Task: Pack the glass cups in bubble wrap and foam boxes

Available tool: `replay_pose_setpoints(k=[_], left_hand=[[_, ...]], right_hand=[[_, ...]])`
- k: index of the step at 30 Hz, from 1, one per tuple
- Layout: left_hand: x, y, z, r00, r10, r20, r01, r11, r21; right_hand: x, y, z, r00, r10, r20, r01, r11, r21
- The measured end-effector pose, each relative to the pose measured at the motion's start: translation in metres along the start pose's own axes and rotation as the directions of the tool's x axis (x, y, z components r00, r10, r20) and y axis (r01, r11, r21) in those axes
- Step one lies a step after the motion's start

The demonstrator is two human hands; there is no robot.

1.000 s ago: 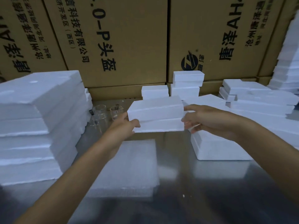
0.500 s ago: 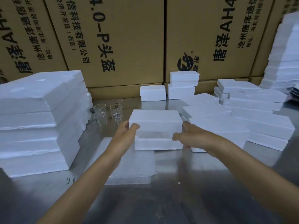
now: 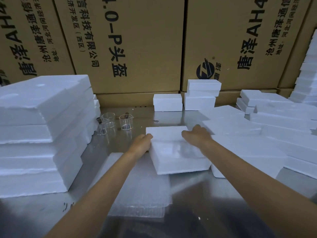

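Both hands are gripping the foam box (image 3: 178,152) on the steel desk (image 3: 214,203): left hand (image 3: 141,143) fingers curling at its left edge, right hand (image 3: 197,136) fingers draping over its top; glass cups (image 3: 126,121) are standing just behind

The foam box (image 3: 178,150) blurs under the right hand (image 3: 197,137); foam stack (image 3: 34,134) runs off the left edge.

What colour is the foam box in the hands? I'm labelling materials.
White, clearest in the head view: foam box.
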State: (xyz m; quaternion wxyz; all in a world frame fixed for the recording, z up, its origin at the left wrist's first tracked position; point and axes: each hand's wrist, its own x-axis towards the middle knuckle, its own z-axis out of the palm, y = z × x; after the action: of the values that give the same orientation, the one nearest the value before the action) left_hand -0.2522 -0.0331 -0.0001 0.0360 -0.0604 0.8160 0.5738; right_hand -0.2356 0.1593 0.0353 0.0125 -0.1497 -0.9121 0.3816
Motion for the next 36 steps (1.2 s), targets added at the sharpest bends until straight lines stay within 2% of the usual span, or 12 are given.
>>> replay_pose_setpoints(k=[2,4,7,11,14,18,20,23,26,30,34,36], left_hand=[[0.002,-0.010,-0.007,0.996,0.056,-0.064,-0.056,0.998,-0.007],[-0.001,-0.026,-0.015,0.986,0.122,-0.118,-0.120,0.993,0.020],[-0.004,-0.052,-0.027,0.963,0.255,-0.089,-0.220,0.932,0.289],[0.001,-0.070,-0.052,0.907,0.420,0.045,-0.371,0.742,0.559],[-0.001,-0.075,-0.062,0.891,0.453,0.021,-0.377,0.714,0.590],[0.001,-0.079,-0.057,0.875,0.484,0.033,-0.371,0.624,0.688],[0.002,-0.081,-0.054,0.871,0.491,0.006,-0.353,0.618,0.703],[0.004,-0.080,-0.051,0.862,0.507,-0.016,-0.331,0.586,0.740],[0.005,-0.081,-0.049,0.860,0.510,-0.014,-0.314,0.551,0.773],[0.006,-0.081,-0.048,0.857,0.515,-0.022,-0.308,0.546,0.779],[0.005,-0.080,-0.048,0.850,0.525,-0.034,-0.318,0.565,0.762],[0.004,-0.079,-0.048,0.849,0.528,-0.033,-0.323,0.566,0.758]], right_hand=[[0.004,-0.010,0.005,0.988,-0.131,-0.086,0.129,0.991,-0.033],[0.007,-0.026,0.014,0.963,-0.259,-0.073,0.258,0.966,-0.023],[0.016,-0.056,0.033,0.914,-0.406,-0.002,0.406,0.913,-0.049],[0.044,-0.102,0.069,0.861,-0.502,0.085,0.507,0.859,-0.066],[0.073,-0.132,0.098,0.869,-0.471,0.152,0.477,0.879,-0.006],[0.111,-0.164,0.129,0.881,-0.424,0.211,0.416,0.905,0.086],[0.125,-0.178,0.142,0.882,-0.369,0.292,0.357,0.929,0.095],[0.143,-0.189,0.160,0.899,-0.281,0.337,0.306,0.952,-0.025],[0.153,-0.190,0.174,0.879,-0.297,0.373,0.336,0.941,-0.042],[0.165,-0.188,0.171,0.907,-0.311,0.283,0.350,0.931,-0.099],[0.172,-0.182,0.151,0.877,-0.203,0.436,0.315,0.928,-0.200],[0.175,-0.173,0.140,0.845,-0.153,0.512,0.270,0.949,-0.161]])
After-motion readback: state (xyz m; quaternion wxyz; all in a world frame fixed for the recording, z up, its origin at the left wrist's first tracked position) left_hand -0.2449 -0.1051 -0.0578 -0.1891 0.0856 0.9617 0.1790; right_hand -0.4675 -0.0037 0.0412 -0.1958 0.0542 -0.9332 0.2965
